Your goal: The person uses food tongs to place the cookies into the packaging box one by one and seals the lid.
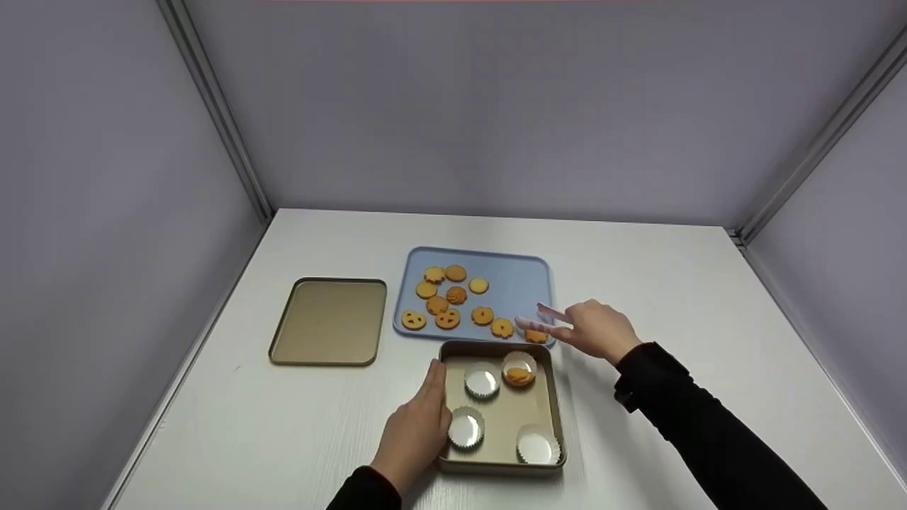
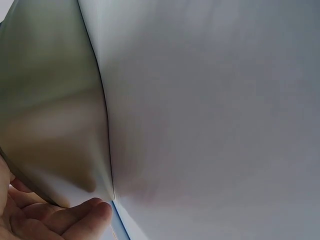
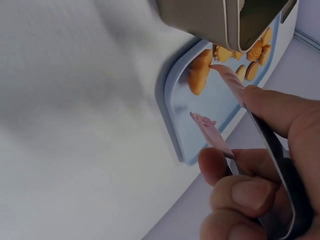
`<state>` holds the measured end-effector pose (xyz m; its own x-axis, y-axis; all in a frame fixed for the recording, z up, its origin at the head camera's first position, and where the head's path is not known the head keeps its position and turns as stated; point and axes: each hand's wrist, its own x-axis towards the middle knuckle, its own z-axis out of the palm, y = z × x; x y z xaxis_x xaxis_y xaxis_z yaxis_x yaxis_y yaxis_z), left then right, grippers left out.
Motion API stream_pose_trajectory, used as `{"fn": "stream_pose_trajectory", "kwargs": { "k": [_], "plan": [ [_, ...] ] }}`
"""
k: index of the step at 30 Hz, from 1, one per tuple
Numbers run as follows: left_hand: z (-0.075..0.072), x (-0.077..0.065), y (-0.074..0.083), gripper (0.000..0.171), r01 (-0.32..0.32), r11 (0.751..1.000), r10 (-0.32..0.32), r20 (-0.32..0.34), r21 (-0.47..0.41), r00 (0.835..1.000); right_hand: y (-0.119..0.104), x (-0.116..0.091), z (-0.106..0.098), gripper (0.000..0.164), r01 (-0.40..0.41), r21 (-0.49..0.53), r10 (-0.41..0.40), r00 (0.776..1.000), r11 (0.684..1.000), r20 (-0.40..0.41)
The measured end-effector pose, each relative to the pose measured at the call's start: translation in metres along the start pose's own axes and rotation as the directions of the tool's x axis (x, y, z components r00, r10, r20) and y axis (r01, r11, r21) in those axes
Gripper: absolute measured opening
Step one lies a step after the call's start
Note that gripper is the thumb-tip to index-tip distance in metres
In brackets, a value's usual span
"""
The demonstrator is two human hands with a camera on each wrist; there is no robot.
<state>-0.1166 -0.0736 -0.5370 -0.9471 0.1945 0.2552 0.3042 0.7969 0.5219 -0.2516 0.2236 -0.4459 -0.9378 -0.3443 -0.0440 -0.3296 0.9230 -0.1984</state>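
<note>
My right hand [image 1: 602, 329] holds metal tongs [image 3: 280, 155] with pink tips, their arms spread apart. One tip overlaps the edge of an orange-brown cookie [image 3: 199, 75] at the near right corner of the blue tray [image 1: 521, 273]; the other tip stands off to the side. My left hand [image 1: 418, 425] grips the left wall of a deep gold square baking tin [image 1: 499, 467], fingers along the outside. Inside the tin are several pale fluted cups [image 1: 482, 380]. The far right one [image 1: 519, 359] holds an orange-brown cookie piece [image 1: 520, 376].
More cookies [image 1: 447, 319] of various shapes lie on the left and near side of the blue tray. A flat gold square lid or tray [image 1: 328, 322] lies to the left on the white table [image 1: 283, 432]. Grey panels [image 1: 468, 106] enclose the table's back and sides.
</note>
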Motion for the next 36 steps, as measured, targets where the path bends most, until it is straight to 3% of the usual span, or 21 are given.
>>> {"fn": "stream_pose_trajectory", "kwargs": {
  "k": [8, 16, 23, 32, 36],
  "plan": [
    [-0.001, 0.002, 0.002, 0.061, -0.003, 1.0, 0.003, -0.016, 0.009, 1.0, 0.008, -0.001, 0.005, 0.036, 0.003, 0.016, -0.004, 0.999, 1.0, 0.045],
    [-0.002, 0.001, 0.003, 0.061, -0.011, 1.0, 0.012, -0.019, 0.007, 1.0, 0.01, -0.002, 0.011, 0.032, 0.055, -0.011, -0.056, 0.998, 0.998, -0.008],
    [-0.001, 0.0, 0.003, 0.061, -0.01, 1.0, 0.01, -0.021, 0.001, 1.0, 0.012, -0.006, 0.009, 0.037, 0.047, 0.023, -0.046, 0.998, 0.999, -0.033],
    [-0.001, -0.001, 0.002, 0.061, -0.005, 1.0, 0.005, -0.026, -0.012, 1.0, 0.015, -0.013, -0.009, 0.036, 0.027, 0.009, -0.028, 0.997, 1.0, 0.07],
    [-0.001, -0.001, 0.002, 0.061, -0.004, 1.0, 0.004, -0.024, -0.009, 1.0, 0.013, -0.013, -0.008, 0.034, 0.05, -0.024, -0.048, 0.996, 0.998, 0.073]
  ]
}}
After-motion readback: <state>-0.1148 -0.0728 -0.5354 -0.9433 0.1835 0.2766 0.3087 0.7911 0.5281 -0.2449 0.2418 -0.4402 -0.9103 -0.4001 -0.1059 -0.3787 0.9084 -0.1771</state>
